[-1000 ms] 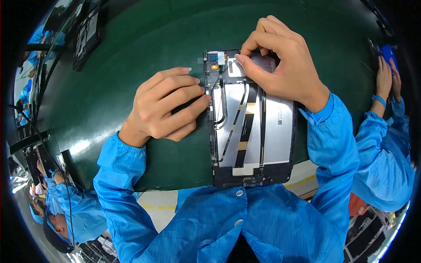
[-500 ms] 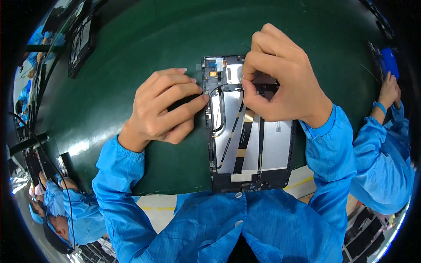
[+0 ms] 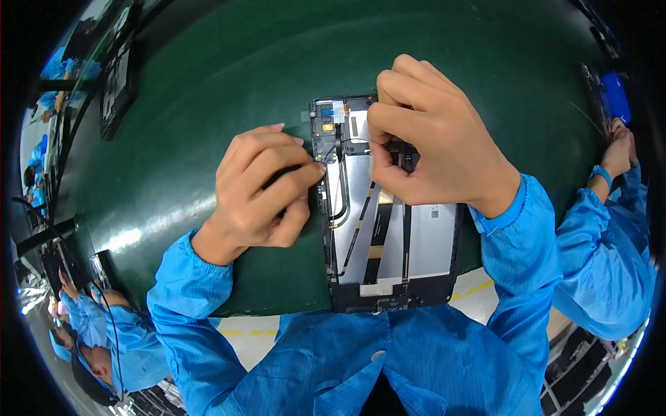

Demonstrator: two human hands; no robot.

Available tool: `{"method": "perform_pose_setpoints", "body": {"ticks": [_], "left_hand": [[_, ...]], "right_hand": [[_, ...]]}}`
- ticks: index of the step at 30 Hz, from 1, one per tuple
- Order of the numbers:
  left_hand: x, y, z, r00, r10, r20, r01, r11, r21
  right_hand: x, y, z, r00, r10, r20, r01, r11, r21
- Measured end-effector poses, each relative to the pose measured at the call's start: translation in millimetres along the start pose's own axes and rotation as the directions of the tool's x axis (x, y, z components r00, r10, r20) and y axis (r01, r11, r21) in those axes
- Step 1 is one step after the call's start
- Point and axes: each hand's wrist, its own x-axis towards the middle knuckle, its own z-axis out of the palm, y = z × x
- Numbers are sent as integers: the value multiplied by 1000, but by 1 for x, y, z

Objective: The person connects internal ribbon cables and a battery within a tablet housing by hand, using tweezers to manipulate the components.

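An opened tablet [image 3: 423,256], its back off and its inner side up, lies at the table's near edge. Dark flat cables [image 3: 379,239] run lengthwise over its silvery panel. At its far end, my right hand [image 3: 437,135] is closed in a pinch of thumb and forefinger. A thin black wire [image 3: 352,139] curves up to those fingertips and seems held between them; the very tip is hidden. My left hand [image 3: 263,191] rests at the tablet's upper left edge, index fingertip touching the frame, the other fingers loosely bent and apart.
The green tabletop [image 3: 180,159] spreads around the tablet. Another dark device [image 3: 118,90] stands at the far left. To the right, a co-worker's hands [image 3: 617,149] are beside a blue object [image 3: 615,98]. More people in blue sit at the left.
The tablet's far end has shifted slightly left and nearer, and both hands have moved nearer with it. The thin wire now shows as a longer curve toward my right fingertips.
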Motion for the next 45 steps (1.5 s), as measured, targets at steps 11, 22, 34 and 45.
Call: {"method": "perform_pose_setpoints", "body": {"ticks": [11, 22, 34, 45], "left_hand": [[6, 13, 8, 984, 97, 150, -114, 988, 107], [-20, 28, -23, 828, 484, 285, -543, 819, 186], [-21, 12, -2, 971, -26, 238, -60, 936, 347], [-17, 17, -4, 957, -140, 253, 80, 969, 232]], "right_hand": [[2, 7, 4, 996, 71, -45, -63, 984, 169], [12, 24, 30, 985, 54, -163, -21, 980, 199], [8, -1, 25, 990, 122, -72, -109, 982, 157], [5, -8, 35, 987, 129, -101, -111, 981, 160]]}}
